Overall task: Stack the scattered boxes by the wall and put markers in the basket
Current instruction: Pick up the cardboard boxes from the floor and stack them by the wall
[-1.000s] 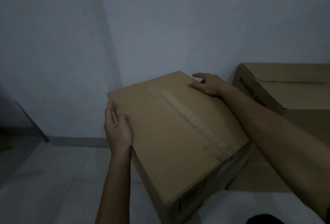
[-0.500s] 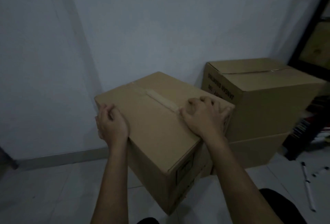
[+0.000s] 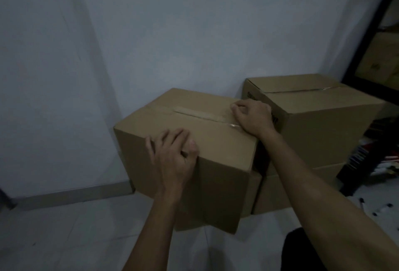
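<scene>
The 2 forearms that reach in from the bottom edge of the view are bare from wrist to elbow, with no sleeve cuff showing on either. The left hand and the right hand wear no glove, ring, watch or band that the dim light lets one make out. A dark, black-looking patch of clothing shows low between the arms, its kind too dim to tell.
</scene>
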